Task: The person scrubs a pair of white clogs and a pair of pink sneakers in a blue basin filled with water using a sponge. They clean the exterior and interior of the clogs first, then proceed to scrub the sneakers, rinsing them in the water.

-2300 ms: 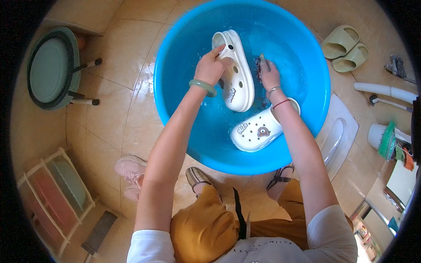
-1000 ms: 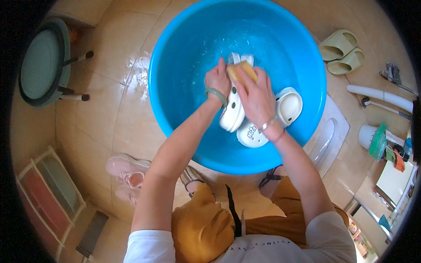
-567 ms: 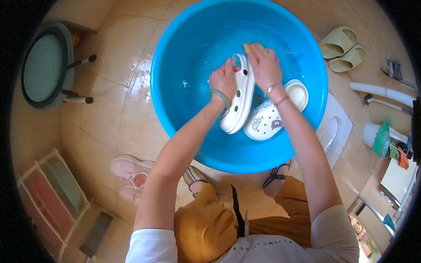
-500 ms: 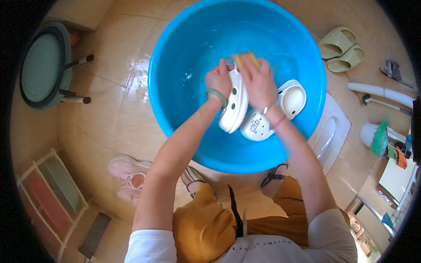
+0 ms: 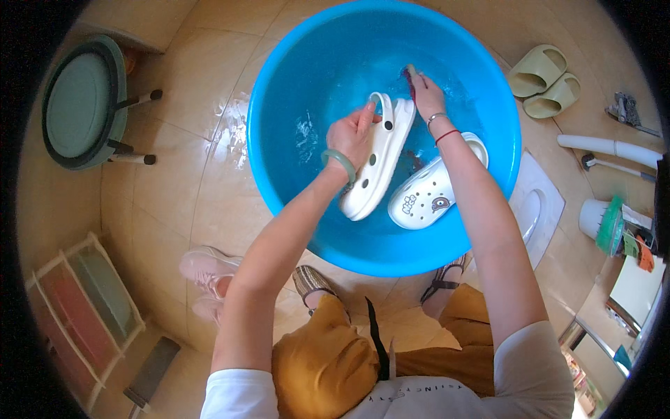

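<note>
A white clog (image 5: pixel 375 178) is tilted on its side over the water in a large blue basin (image 5: pixel 259 160). My left hand (image 5: pixel 351 137) grips it near the heel strap, with the sole edge facing right. To the right of its heel end, my right hand (image 5: pixel 427 96) is closed around a small scrubbing brush (image 5: pixel 409 81) with a pale back and dark reddish bristles, partly hidden by the fingers. Another white clog (image 5: pixel 421 202), with charms on its top, lies in the basin below my right forearm, which covers part of it.
Green slippers (image 5: pixel 551 82) stand right of the basin, near a white pipe (image 5: pixel 607 145) and a squat toilet (image 5: pixel 536 213). Pink sneakers (image 5: pixel 206 269) sit at lower left. A folded green stool (image 5: pixel 77 105) leans at far left, above a rack (image 5: pixel 87 307).
My right hand has moved up and right with the brush, off the held clog. That clog has tilted to show more of its side and strap. The other clog is less covered.
</note>
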Demonstrator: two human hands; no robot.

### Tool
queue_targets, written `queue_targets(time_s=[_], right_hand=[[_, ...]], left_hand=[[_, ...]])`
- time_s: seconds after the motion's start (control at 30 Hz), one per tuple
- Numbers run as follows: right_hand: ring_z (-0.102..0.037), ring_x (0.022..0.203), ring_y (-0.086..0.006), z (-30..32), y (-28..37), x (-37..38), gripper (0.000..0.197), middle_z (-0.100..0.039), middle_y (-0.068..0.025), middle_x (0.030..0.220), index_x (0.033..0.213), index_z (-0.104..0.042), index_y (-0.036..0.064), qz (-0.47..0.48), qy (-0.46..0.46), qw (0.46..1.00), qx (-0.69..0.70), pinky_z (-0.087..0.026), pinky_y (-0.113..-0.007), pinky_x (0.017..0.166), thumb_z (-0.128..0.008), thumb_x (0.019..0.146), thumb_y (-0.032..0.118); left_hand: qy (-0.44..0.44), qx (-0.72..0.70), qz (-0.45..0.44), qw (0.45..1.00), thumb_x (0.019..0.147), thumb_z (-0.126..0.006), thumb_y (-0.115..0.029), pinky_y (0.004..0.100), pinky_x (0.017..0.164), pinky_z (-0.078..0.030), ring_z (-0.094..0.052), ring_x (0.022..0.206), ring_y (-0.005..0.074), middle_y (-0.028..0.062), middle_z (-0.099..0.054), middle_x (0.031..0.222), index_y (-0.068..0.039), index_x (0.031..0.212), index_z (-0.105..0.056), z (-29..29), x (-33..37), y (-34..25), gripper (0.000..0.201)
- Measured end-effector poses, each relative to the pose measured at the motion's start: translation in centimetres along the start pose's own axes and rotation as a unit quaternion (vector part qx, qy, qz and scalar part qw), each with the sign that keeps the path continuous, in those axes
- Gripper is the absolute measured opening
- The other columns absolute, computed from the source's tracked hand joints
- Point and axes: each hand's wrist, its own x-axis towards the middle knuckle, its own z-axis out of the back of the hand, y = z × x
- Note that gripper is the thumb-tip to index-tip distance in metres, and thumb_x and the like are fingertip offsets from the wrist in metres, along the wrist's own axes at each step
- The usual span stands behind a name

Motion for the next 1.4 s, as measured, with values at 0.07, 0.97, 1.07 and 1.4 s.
queue_targets(time_s=[0.07, 0.97, 1.07, 1.4], right_hand=[[-0.060, 0.105, -0.0319, -0.3, -1.1, -0.7, 0.060, -0.061, -0.0174, 0.122, 0.132, -0.055, 0.0092, -0.077, -0.079, 0.991, 0.071, -0.049, -0.043, 0.085, -0.053, 0.093, 0.055], [-0.052, 0.118, -0.0246, 6.8, 7.9, -11.6, 0.039, -0.050, -0.0136, 0.130, 0.126, -0.062, 0.0083, 0.266, 0.110, 0.950, 0.123, -0.044, -0.032, 0.098, -0.066, 0.090, 0.022], [-0.053, 0.115, -0.0241, 9.4, 9.2, -12.0, 0.037, -0.051, -0.0139, 0.124, 0.123, -0.064, 0.0089, 0.304, 0.111, 0.944, 0.058, -0.045, -0.033, 0.097, -0.069, 0.086, 0.016], [-0.056, 0.103, -0.0270, 8.4, 14.1, -13.4, 0.036, -0.057, -0.0092, 0.115, 0.113, -0.070, 0.0169, 0.474, 0.040, 0.873, -0.108, -0.049, -0.037, 0.086, -0.075, 0.077, 0.020]], left_hand=[[0.027, 0.031, -0.007, 0.999, 0.094, -0.052, -0.053, 0.0351, 0.067, -0.048, -0.064, 0.068, 0.0237, 0.0123, -0.068, 0.073, -0.009, 0.090, -0.075, 0.9, 0.1, -0.3, 0.050], [-0.033, 0.070, -0.145, 0.986, 0.069, -0.083, -0.010, 0.0331, 0.079, -0.054, -0.069, 0.087, 0.0245, 0.0127, -0.070, 0.097, -0.005, 0.106, -0.063, 4.7, 0.5, -5.3, 0.042], [-0.004, 0.097, -0.211, 0.973, 0.069, -0.082, -0.007, 0.0332, 0.078, -0.054, -0.069, 0.087, 0.0248, 0.0131, -0.070, 0.096, -0.005, 0.106, -0.063, 3.8, 0.3, -6.8, 0.042], [-0.014, 0.047, -0.267, 0.962, 0.068, -0.081, -0.009, 0.0389, 0.075, -0.052, -0.066, 0.089, 0.0333, 0.0162, -0.068, 0.093, -0.007, 0.102, -0.063, 5.4, -0.6, -6.2, 0.038]])
